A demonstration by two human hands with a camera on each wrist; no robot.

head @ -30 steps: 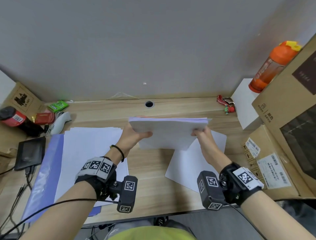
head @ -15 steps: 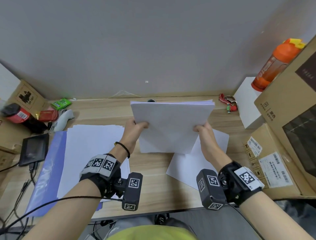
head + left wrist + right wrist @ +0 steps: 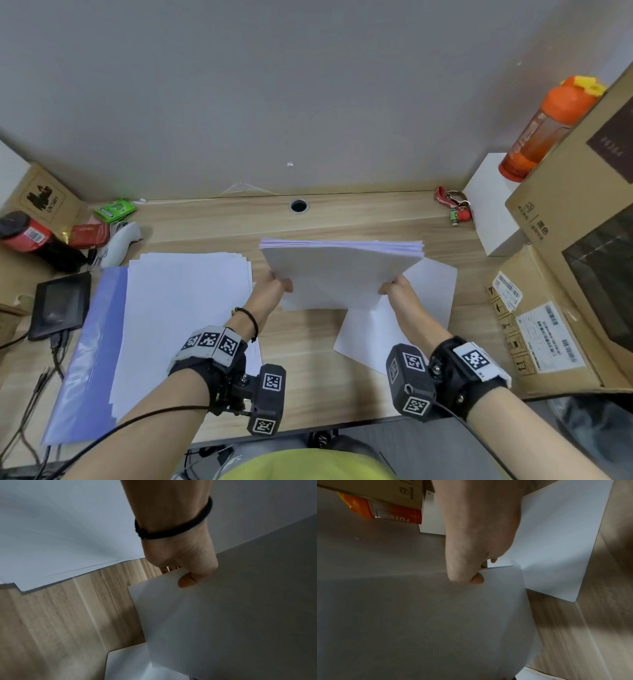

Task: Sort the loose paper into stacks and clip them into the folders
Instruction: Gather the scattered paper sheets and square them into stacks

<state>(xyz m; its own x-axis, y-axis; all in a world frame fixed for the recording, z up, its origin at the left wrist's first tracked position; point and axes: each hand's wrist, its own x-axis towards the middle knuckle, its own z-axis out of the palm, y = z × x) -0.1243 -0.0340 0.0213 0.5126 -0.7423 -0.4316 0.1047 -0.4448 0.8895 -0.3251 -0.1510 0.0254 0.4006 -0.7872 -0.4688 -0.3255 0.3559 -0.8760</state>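
While I hold the paper stack (image 3: 342, 270) up over the middle of the desk (image 3: 308, 359), bare wood lies under it and toward the near edge, between the spread sheets on the left and the single sheet on the right. My left hand (image 3: 274, 291) pinches the stack's left side, thumb on the near face, other fingers curled behind; my right hand (image 3: 399, 291) pinches the right side the same way. In the left wrist view the left thumb (image 3: 187, 580) presses close to the stack's near corner. The stack is tilted, its far edge raised toward the wall, its edges fairly even, the sheets plain white. To the left, a loose pile of sheets (image 3: 181, 308) rests on a blue folder (image 3: 89, 349), with its near edges stepped. To the right, one white sheet (image 3: 418, 308) lies askew, partly under the stack. Cardboard boxes (image 3: 548, 325) crowd the right edge; a white box (image 3: 493, 205) with an orange bottle (image 3: 541, 126) sits at the far right.
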